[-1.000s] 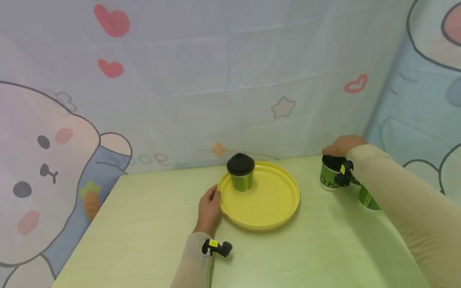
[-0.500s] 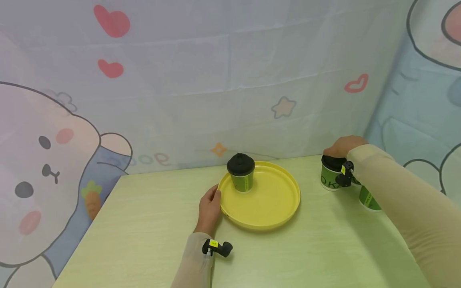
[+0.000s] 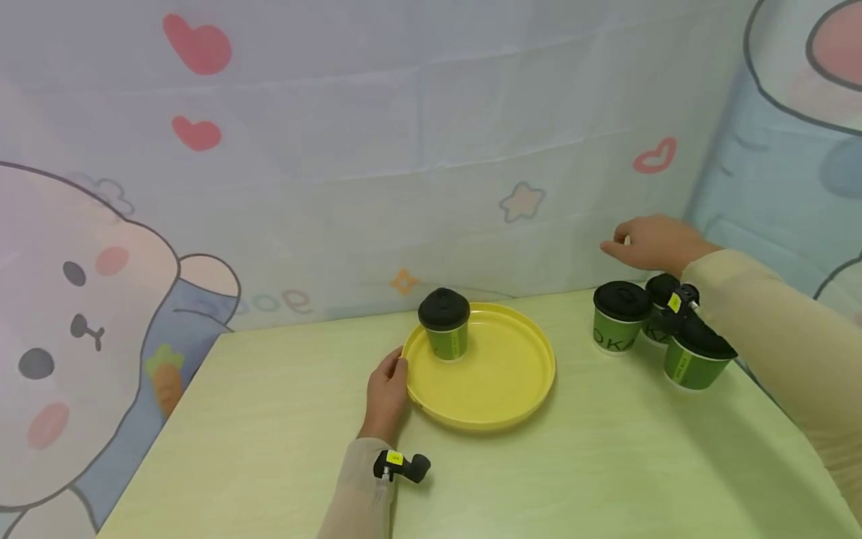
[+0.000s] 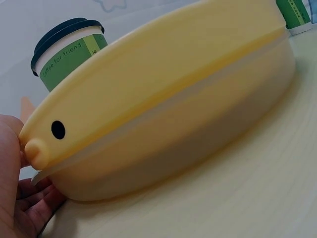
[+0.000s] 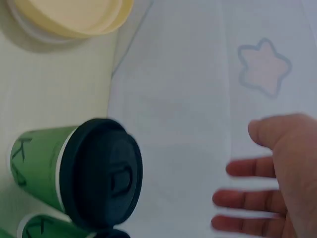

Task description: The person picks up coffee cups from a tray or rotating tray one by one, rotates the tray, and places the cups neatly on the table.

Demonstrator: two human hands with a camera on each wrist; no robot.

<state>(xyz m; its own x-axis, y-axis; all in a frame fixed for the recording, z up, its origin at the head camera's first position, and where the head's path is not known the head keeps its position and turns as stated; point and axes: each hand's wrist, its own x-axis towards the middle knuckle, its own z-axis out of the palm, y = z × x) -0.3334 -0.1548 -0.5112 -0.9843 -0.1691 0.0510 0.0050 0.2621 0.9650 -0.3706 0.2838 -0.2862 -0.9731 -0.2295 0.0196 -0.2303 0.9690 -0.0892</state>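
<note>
My left hand [image 3: 387, 397] grips the left rim of a round yellow tray [image 3: 505, 389], its fingers below the rim in the left wrist view. That view also shows a black dot and a small knob on the tray's side. A green paper cup with a black lid [image 3: 446, 322] stands upright at the tray's back left. My right hand [image 3: 656, 243] hovers above and behind three more lidded green cups, holding nothing, its fingers apart in the right wrist view. The nearest lidded cup [image 5: 99, 173] is apart from the hand. The right sleeve and wrist camera partly cover the other two.
The three cups stand close together near the right edge of the pale table [image 3: 283, 419], right of the tray. A hanging cloth [image 3: 377, 150] printed with cartoons rises right behind the table.
My right hand has let go of the cup's lid and lifted up and back. That cup stays standing on the table. The left hand keeps its hold on the tray. The view shifts slightly.
</note>
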